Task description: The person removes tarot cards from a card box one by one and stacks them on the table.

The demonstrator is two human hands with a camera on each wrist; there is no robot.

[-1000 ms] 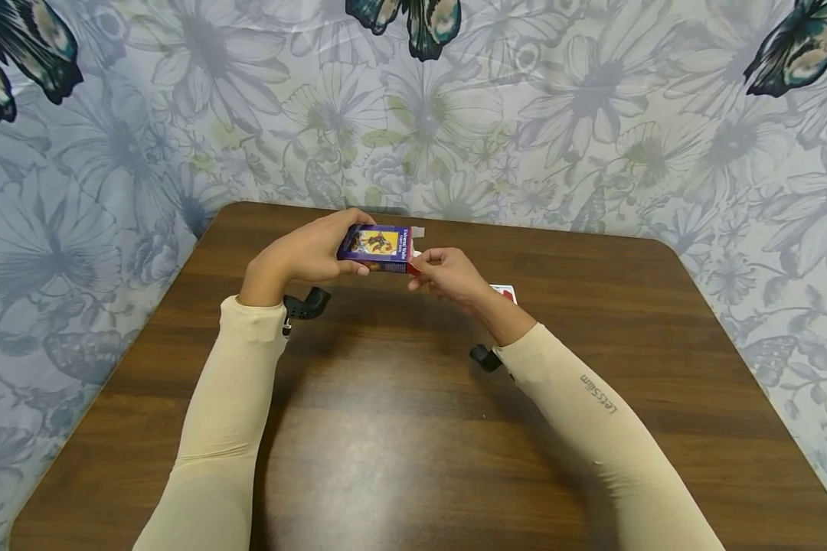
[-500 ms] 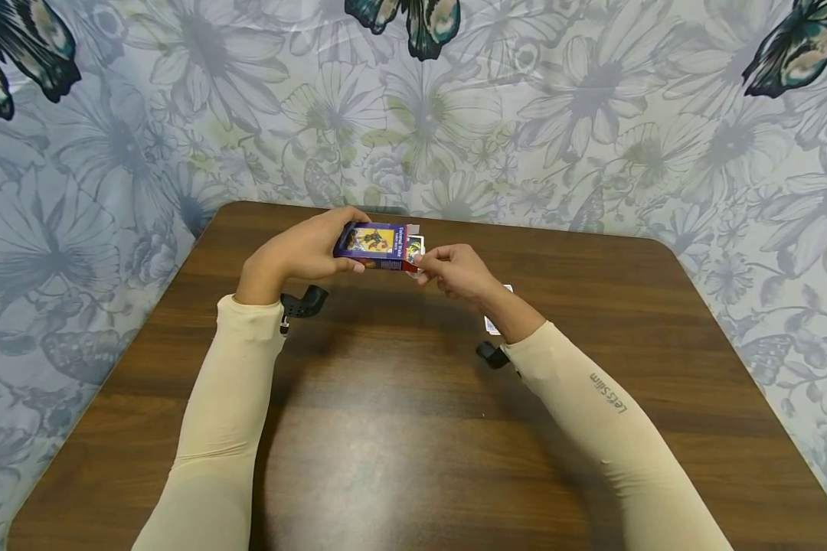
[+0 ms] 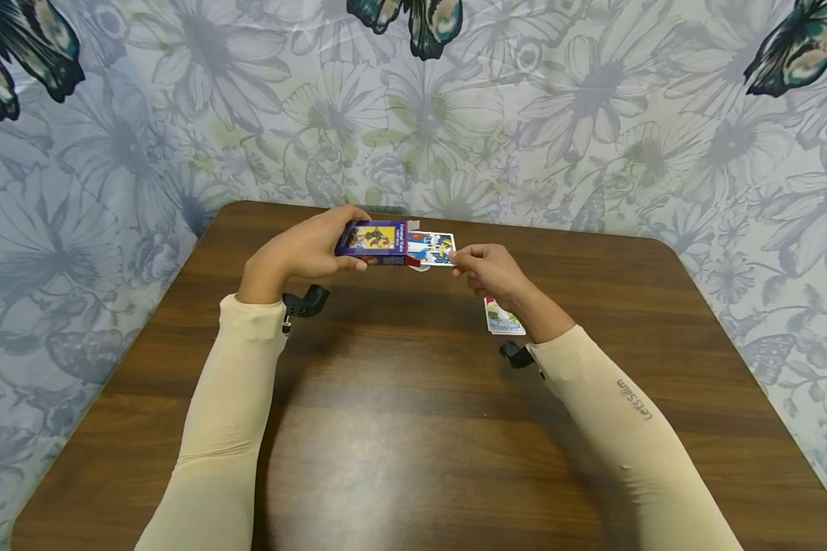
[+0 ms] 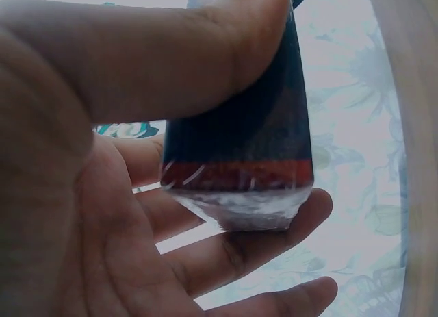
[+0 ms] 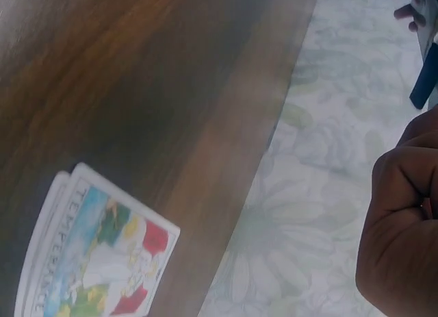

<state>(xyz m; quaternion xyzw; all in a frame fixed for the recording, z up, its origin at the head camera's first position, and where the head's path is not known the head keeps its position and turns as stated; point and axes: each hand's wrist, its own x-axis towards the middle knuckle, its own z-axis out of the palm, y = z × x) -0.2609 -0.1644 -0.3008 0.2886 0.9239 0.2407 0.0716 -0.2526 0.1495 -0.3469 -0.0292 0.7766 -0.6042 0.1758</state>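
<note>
My left hand [image 3: 302, 249] grips a purple card box [image 3: 372, 243] by its closed end, thumb along the near side. In the left wrist view the box [image 4: 239, 142] appears dark, with a red band and clear wrap at its end. From its open right end, where red and white flaps stick out, a tarot card [image 3: 430, 249] juts more than halfway. My right hand [image 3: 492, 273] pinches that card's outer edge between thumb and fingers. Beneath the right wrist lie several stacked tarot cards [image 3: 503, 318]; the top one reads TEMPERANCE in the right wrist view.
A brown wooden table [image 3: 386, 428] lies under both arms, its far edge just behind the box. Beyond it hangs a floral cloth [image 3: 558, 138] with butterfly prints. A black wrist camera [image 3: 306, 301] sits below the left hand, another [image 3: 517, 355] below the right.
My right hand has moved rightward away from the box, drawing the tarot card out of its open end. The left hand and box stay nearly still. More of the stacked cards shows.
</note>
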